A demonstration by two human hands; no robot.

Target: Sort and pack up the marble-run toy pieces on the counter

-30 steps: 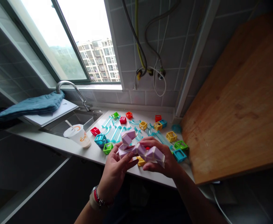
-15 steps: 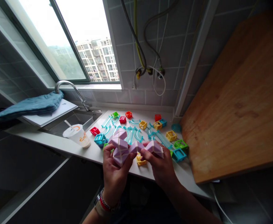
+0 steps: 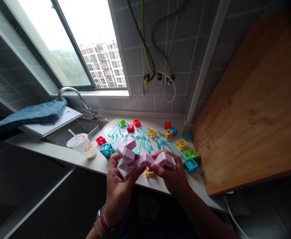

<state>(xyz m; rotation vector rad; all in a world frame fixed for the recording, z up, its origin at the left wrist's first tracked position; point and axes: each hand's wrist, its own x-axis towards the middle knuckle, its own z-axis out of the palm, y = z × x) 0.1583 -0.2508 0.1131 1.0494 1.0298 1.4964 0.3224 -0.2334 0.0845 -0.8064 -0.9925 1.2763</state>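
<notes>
A lilac snake twist puzzle point(image 3: 127, 155) with pale edges is held up between both hands, above the front of the counter. Its left part is folded into a stacked clump, and a bent stretch of wedges runs out to the right. My left hand point(image 3: 119, 187) is closed around the clump, thumb pressed along its lower side. My right hand point(image 3: 174, 176) pinches the right end between thumb and fingers. Just behind the puzzle lie clear teal track pieces point(image 3: 145, 142). A yellow cube frame point(image 3: 149, 172) sits below it, partly covered by the hands.
Coloured cube frames, such as a teal one point(image 3: 107, 150) and a green one point(image 3: 192, 154), lie about the counter point(image 3: 140, 181). A drink cup with a straw point(image 3: 82, 146) stands left, beside the sink point(image 3: 61, 136). A large wooden board point(image 3: 250, 109) leans at the right.
The puzzle's left clump has turned and tipped slightly, and its middle wedges sit a little lower. Both hands have shifted slightly apart, still gripping it.
</notes>
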